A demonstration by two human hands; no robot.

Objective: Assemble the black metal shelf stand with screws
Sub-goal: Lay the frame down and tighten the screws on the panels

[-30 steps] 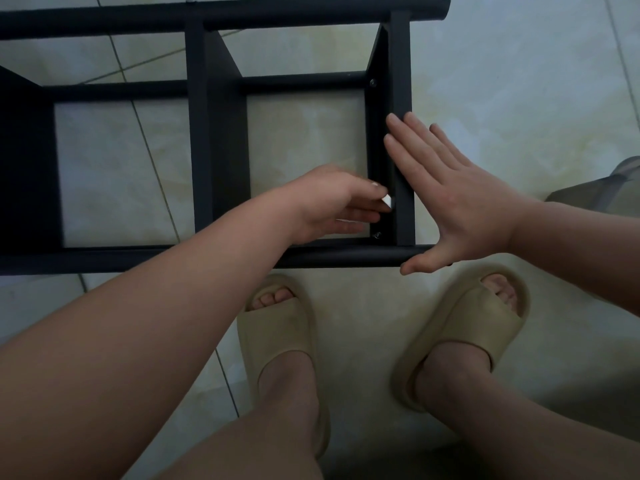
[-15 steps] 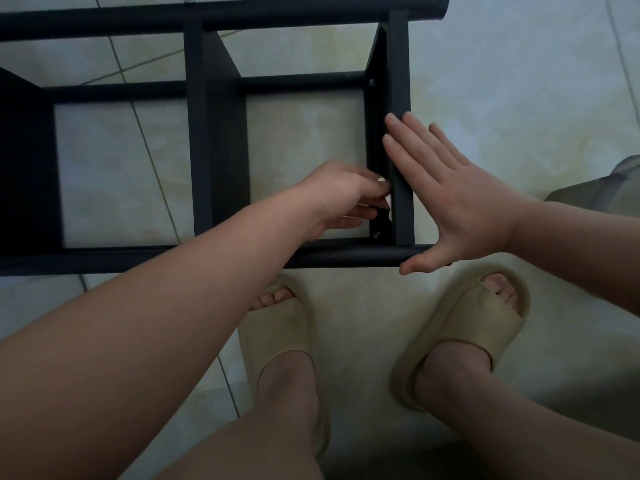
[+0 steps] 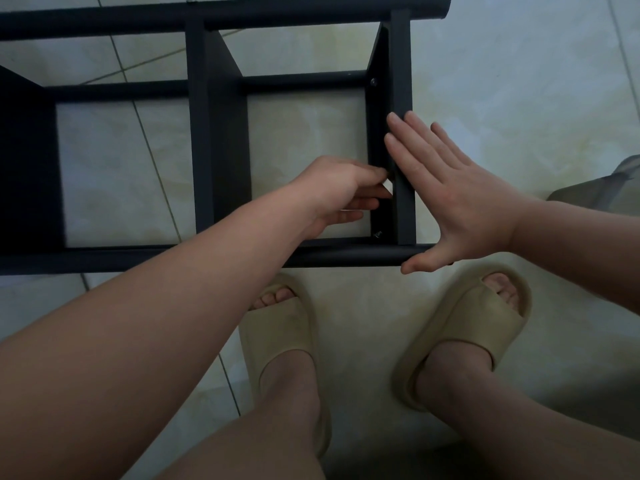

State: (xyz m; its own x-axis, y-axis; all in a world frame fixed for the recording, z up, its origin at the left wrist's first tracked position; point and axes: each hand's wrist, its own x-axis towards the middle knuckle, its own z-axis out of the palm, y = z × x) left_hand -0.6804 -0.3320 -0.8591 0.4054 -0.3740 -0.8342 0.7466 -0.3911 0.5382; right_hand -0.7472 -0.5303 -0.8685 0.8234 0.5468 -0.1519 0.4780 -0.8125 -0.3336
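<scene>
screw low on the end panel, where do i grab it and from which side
Probably pinch the screw by its protruding head, coming from the open bay left of the end panel; it sticks out that way, tilted.

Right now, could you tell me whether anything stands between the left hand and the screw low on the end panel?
Nothing visible does: only bare end panel lies between the left hand and the screw. The right hand rests flat on the panel's outer side.
</scene>
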